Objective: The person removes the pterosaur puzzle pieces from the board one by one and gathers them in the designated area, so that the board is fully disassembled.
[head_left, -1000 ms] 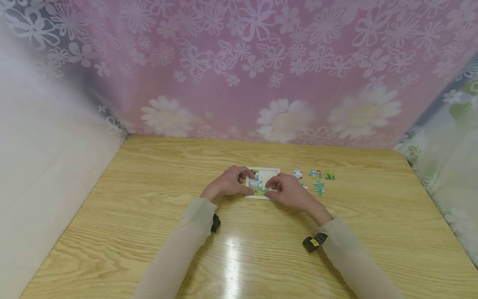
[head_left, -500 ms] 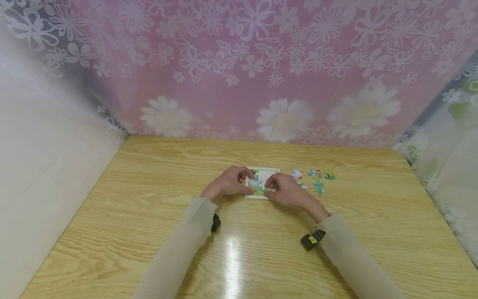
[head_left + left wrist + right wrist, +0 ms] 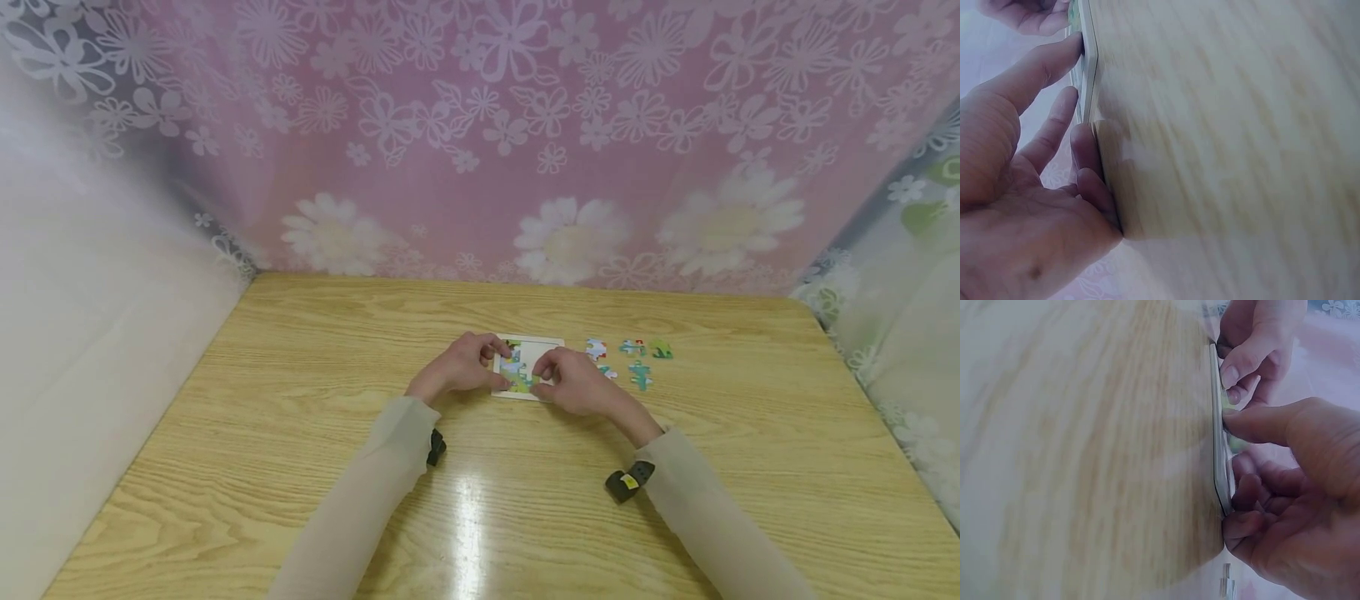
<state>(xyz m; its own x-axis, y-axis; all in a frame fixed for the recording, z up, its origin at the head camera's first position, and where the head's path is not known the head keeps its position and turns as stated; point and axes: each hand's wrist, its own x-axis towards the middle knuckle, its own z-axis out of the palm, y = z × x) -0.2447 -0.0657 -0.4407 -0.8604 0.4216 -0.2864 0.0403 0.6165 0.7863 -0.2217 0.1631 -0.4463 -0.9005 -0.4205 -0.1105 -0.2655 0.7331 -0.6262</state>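
Observation:
A small white-bordered puzzle tray point(image 3: 543, 340) lies flat on the table, with joined jigsaw pieces point(image 3: 513, 367) along its left and lower parts. My left hand point(image 3: 459, 364) rests at its left side, thumb and index finger extended onto the tray, the other fingers bent by its edge. Over the tray's lower right, my right hand point(image 3: 583, 383) pinches a greenish puzzle piece point(image 3: 1235, 445) between thumb and index finger, low against the tray. My fingers hide most of that piece. In the left wrist view, the thumb point(image 3: 1054, 61) touches the tray's rim.
Several loose puzzle pieces lie right of the tray, among them a white and red one point(image 3: 596, 348), a green one point(image 3: 662, 349) and a teal one point(image 3: 640, 376). The wood-grain table point(image 3: 300, 467) ends at a pink flowered curtain point(image 3: 450, 183).
My right hand has shifted very slightly left and down over the tray. The left hand stays at the tray's left side, and the loose pieces stay where they were.

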